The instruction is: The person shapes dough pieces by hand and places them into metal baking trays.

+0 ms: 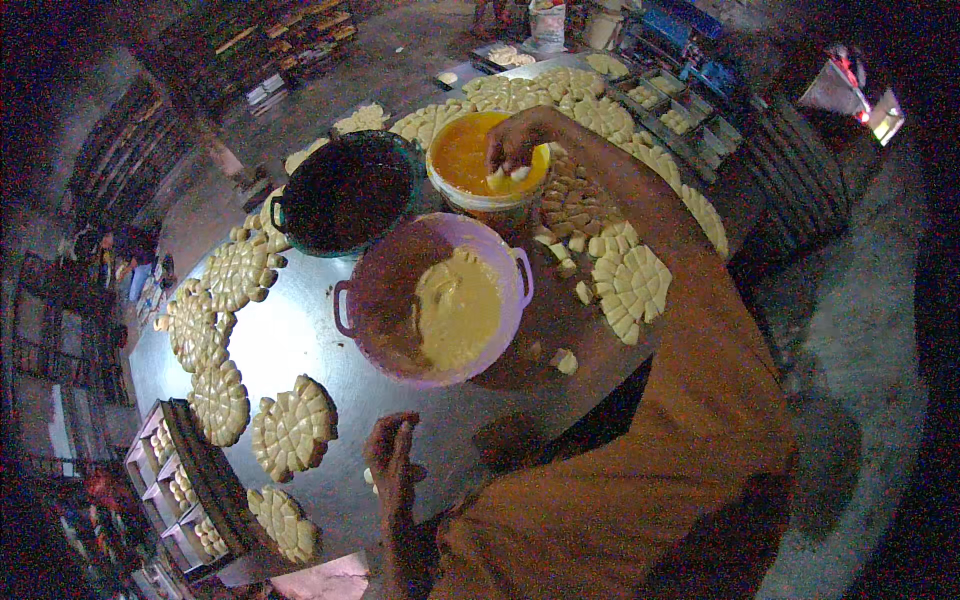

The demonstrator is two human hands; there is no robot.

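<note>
Left hand: the left hand [393, 460], lower middle of the frame, over the metal table [275, 345]; fingers pointing up and close together, though I cannot tell whether they grip anything.
Scored dough rounds: dough rounds [294, 428] on the table, lower left, beside a compartment tray [210, 475] of dough balls.
Purple tub: a two-handled purple tub [382, 295], center, holding pale yellow batter [460, 310].
Dark tub: a dark tub [350, 190], upper left of center.
Right hand: the right hand [522, 140], upper middle, fingers clamped on pale pieces [510, 181] above the orange liquid [462, 155] in the yellow bucket [452, 190].
Far edge: more dough [515, 92], top middle.
</note>
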